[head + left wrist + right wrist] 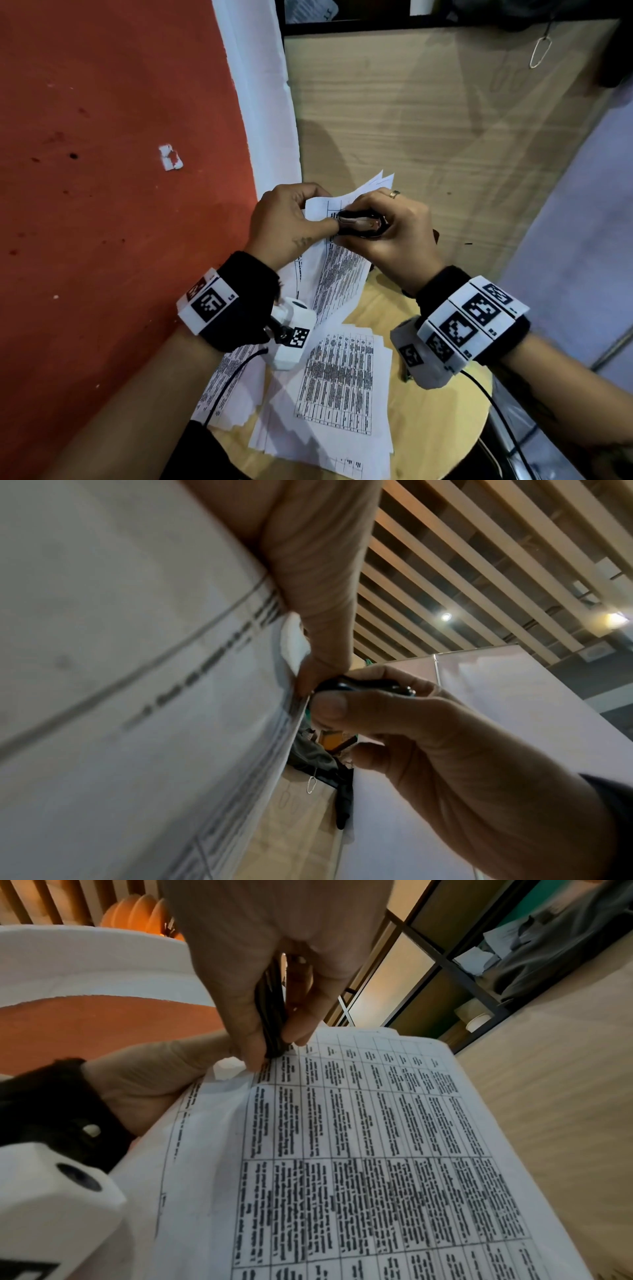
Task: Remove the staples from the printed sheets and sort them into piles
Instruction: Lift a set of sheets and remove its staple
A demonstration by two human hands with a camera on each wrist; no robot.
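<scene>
I hold a stapled set of printed sheets (337,274) up above a round wooden table (428,411). My left hand (291,219) pinches the top left corner of the set, thumb on the front. My right hand (387,233) grips a black staple remover (359,224) whose tip sits at that corner, against my left thumb. In the right wrist view the remover (272,1015) meets the printed table of the sheet (359,1137) at its upper edge. The left wrist view has the remover (363,687) beside the paper's edge (171,696). The staple itself is hidden.
Loose printed sheets (335,387) lie in the middle of the table, and another pile (229,387) lies at its left under my left wrist. A red wall (102,171) is close on the left. A wooden panel (428,137) stands behind the table.
</scene>
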